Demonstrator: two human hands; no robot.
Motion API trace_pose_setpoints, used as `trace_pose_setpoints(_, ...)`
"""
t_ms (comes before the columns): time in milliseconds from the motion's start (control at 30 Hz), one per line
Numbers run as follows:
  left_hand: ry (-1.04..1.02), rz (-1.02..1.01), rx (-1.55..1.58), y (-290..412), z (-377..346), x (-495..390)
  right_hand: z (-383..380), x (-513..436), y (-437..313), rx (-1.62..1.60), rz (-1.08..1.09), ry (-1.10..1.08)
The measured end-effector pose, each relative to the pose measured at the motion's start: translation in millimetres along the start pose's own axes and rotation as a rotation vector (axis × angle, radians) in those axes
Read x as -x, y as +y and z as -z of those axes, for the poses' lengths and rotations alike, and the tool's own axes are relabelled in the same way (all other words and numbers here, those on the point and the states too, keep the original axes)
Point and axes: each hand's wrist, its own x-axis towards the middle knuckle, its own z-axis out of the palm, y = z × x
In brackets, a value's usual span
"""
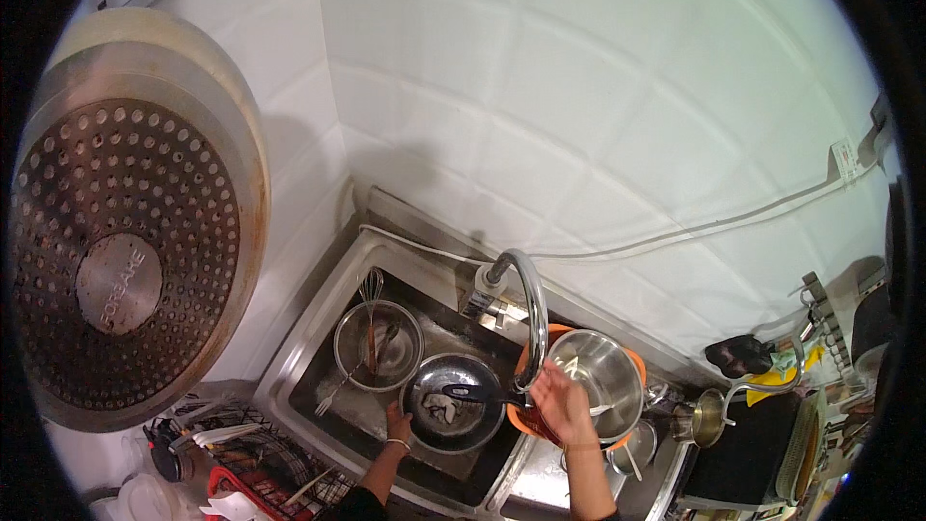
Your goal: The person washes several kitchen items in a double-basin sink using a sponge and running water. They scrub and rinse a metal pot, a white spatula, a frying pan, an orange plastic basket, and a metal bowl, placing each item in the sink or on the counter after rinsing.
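Note:
In the left sink basin lies a round dark pan (474,438) with a cloth or sponge (438,412) and a black-handled utensil (466,392) in it. My left hand (398,423) touches the pan's left rim. My right hand (558,398) is raised, palm up and fingers apart, just below the chrome faucet spout (537,318), with nothing in it. Left of the pan, a metal bowl (405,369) holds a whisk (372,297); a fork (325,401) leans over its edge. Beyond my right hand, a steel pot (622,369) sits in an orange colander or basin (636,362).
A large pan (119,210) hangs at the left, its perforated underside close to the camera. A black wire dish rack (268,459) stands at lower left beside the sink. Small pots (712,420) and a yellow cloth (770,387) are at right. A white cable (651,240) crosses the tiled wall.

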Motion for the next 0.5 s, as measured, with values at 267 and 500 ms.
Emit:
trace_pose_setpoints(267, -0.123, 0.182, 0.135, 119.4, -39.5, 73.3, 9.6, -159.2, 17.4, -0.001, -0.379, 0.02)
trace_pose_setpoints(500, -0.396, 0.037, 0.188, 185.5, -55.7, 107.5, 4.7, -187.1, -7.0, -0.114, -0.377, 0.029)
